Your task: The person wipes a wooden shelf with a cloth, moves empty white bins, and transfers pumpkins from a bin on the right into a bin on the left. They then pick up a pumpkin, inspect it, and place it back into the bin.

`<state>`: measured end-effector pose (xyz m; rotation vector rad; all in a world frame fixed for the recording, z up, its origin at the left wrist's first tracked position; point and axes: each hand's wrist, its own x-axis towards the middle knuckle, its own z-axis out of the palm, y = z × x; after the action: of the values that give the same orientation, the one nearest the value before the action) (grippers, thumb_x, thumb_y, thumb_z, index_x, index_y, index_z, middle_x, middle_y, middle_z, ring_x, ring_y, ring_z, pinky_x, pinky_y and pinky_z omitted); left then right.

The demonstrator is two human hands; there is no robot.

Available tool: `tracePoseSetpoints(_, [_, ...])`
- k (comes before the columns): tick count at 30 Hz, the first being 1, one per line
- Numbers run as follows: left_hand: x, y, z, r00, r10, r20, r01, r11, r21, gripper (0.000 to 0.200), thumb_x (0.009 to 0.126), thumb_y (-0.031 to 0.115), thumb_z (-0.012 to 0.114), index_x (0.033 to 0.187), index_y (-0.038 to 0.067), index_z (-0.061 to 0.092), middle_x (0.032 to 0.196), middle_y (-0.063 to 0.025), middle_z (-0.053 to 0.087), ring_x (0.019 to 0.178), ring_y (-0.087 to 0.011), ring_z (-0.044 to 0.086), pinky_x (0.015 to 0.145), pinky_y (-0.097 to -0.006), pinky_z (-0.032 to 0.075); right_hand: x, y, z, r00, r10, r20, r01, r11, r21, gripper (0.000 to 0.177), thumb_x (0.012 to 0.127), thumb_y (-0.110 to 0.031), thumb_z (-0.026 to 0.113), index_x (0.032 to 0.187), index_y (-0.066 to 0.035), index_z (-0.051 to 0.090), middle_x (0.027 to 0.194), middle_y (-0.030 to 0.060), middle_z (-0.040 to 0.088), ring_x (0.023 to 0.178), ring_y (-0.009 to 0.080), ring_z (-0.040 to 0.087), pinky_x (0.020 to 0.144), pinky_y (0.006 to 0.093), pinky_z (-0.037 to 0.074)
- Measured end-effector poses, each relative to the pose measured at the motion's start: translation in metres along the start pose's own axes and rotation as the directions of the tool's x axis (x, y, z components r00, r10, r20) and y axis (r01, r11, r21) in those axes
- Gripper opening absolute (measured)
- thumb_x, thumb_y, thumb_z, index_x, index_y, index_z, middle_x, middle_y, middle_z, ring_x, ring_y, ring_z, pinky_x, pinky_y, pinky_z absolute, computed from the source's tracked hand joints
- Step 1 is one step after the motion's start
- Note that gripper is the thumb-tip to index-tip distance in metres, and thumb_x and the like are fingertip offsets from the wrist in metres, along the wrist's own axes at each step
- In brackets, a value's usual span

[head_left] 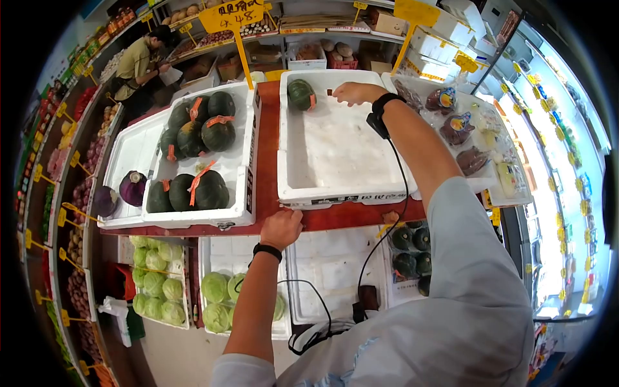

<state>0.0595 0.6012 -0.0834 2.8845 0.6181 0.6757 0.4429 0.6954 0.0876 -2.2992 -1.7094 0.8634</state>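
Note:
My right hand (353, 94) reaches over the back of a white foam box (342, 192), its fingers curled together beside a small dark spot; whether they hold anything is too small to tell. One dark green squash (301, 95) with an orange band lies in the box's back left corner. My left hand (282, 229) is closed at the red table edge (335, 221), just below the box's front left corner; what its fingers grip, if anything, is hidden.
Left of the box, another foam box (250, 161) holds several squashes, beside purple round vegetables (133, 188). Bagged produce (456, 128) lies on the right. Cabbages (215, 287) fill lower crates. A cable (401, 169) hangs from my right wrist. A person (134, 69) stands back left.

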Motion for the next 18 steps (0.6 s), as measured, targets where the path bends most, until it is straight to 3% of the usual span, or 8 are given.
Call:
tracePoseSetpoints(3, [0.0, 0.0, 0.002, 1.0, -0.022, 0.019, 0.021, 1.0, 0.019, 0.013, 0.071, 0.017, 0.061, 0.079, 0.012, 0.052, 0.068, -0.0062, 0.059, 0.066, -0.0262, 0.061, 0.053, -0.0409, 0.051, -0.039, -0.033, -0.014, 0.974, -0.225, -0.012, 0.224, 0.973, -0.054, 0.058, 0.092, -0.054, 0.039, 0.097, -0.004, 0.069, 0.097, 0.0075, 0.066, 0.087, 0.0196, 0.059, 0.081, 0.0359, 0.046])
tracePoseSetpoints(5, [-0.001, -0.003, 0.005, 1.0, -0.003, 0.021, 0.003, 1.0, 0.014, 0.013, 0.071, 0.017, 0.061, 0.079, 0.012, 0.052, 0.068, -0.0061, 0.059, 0.067, -0.0263, 0.061, 0.053, -0.0411, 0.051, -0.101, -0.056, -0.02, 0.881, -0.471, -0.041, 0.47, 0.86, 0.198, 0.062, 0.094, -0.052, 0.037, 0.066, -0.002, 0.06, 0.081, 0.0082, 0.066, 0.079, 0.0167, 0.057, 0.079, 0.031, 0.046])
tracePoseSetpoints(7, [-0.002, -0.003, 0.007, 1.0, -0.003, 0.017, 0.002, 0.999, 0.041, 0.014, 0.071, 0.017, 0.061, 0.08, 0.012, 0.052, 0.07, -0.006, 0.06, 0.067, -0.0262, 0.061, 0.054, -0.0409, 0.051, -0.172, -0.063, -0.023, 0.815, -0.573, -0.088, 0.579, 0.797, 0.175, 0.051, 0.097, -0.041, 0.041, 0.072, -0.001, 0.061, 0.083, 0.0087, 0.067, 0.081, 0.0163, 0.06, 0.077, 0.0285, 0.045])
tracePoseSetpoints(8, [-0.002, -0.003, 0.007, 1.0, 0.012, -0.006, -0.012, 0.999, 0.034, 0.015, 0.07, 0.017, 0.061, 0.081, 0.011, 0.053, 0.07, -0.0062, 0.059, 0.067, -0.0265, 0.061, 0.055, -0.0409, 0.051, -0.211, -0.057, -0.02, 0.677, -0.712, -0.187, 0.714, 0.697, -0.067, 0.034, 0.096, -0.029, 0.046, 0.088, -0.001, 0.063, 0.087, 0.007, 0.067, 0.082, 0.0157, 0.06, 0.077, 0.0288, 0.046])
tracePoseSetpoints(10, [-0.001, -0.004, 0.006, 1.0, 0.007, 0.019, -0.008, 0.998, 0.068, 0.013, 0.071, 0.016, 0.061, 0.081, 0.011, 0.054, 0.071, -0.0076, 0.06, 0.068, -0.0268, 0.061, 0.055, -0.042, 0.051, -0.297, -0.043, -0.006, 0.754, -0.623, -0.21, 0.64, 0.768, 0.023, 0.022, 0.093, -0.015, 0.052, 0.109, -0.002, 0.061, 0.093, 0.0071, 0.067, 0.088, 0.0147, 0.061, 0.08, 0.0267, 0.046])
tracePoseSetpoints(13, [-0.005, -0.016, 0.022, 0.998, 0.052, -0.041, -0.048, 0.993, 0.108, 0.008, 0.072, 0.015, 0.059, 0.078, 0.012, 0.054, 0.068, -0.009, 0.059, 0.064, -0.0287, 0.06, 0.054, -0.0434, 0.049, -0.378, 0.036, 0.035, 0.8, -0.56, -0.217, 0.599, 0.717, 0.357, 0.025, 0.092, -0.018, 0.057, 0.111, -0.002, 0.061, 0.1, 0.0074, 0.065, 0.093, 0.0148, 0.06, 0.081, 0.0268, 0.047])
tracePoseSetpoints(16, [-0.003, -0.009, 0.013, 0.998, 0.058, 0.021, -0.06, 0.983, 0.173, 0.011, 0.074, 0.009, 0.057, 0.084, 0.01, 0.055, 0.068, -0.0131, 0.058, 0.065, -0.0325, 0.059, 0.057, -0.0456, 0.048, -0.435, 0.135, 0.131, 0.962, -0.103, -0.252, 0.243, 0.74, 0.627, 0.028, 0.092, -0.02, 0.058, 0.112, -0.001, 0.06, 0.103, 0.0048, 0.064, 0.094, 0.0118, 0.059, 0.082, 0.0242, 0.047])
tracePoseSetpoints(18, [-0.003, -0.01, 0.011, 0.997, 0.071, 0.01, -0.072, 0.984, 0.164, 0.019, 0.074, 0.008, 0.058, 0.093, 0.009, 0.058, 0.07, -0.0151, 0.059, 0.066, -0.0336, 0.059, 0.06, -0.0456, 0.049, -0.459, 0.178, 0.216, 0.911, 0.331, -0.247, 0.018, 0.565, 0.825, 0.026, 0.091, -0.017, 0.058, 0.113, -0.003, 0.06, 0.103, 0.0046, 0.064, 0.092, 0.0105, 0.059, 0.079, 0.0235, 0.047])
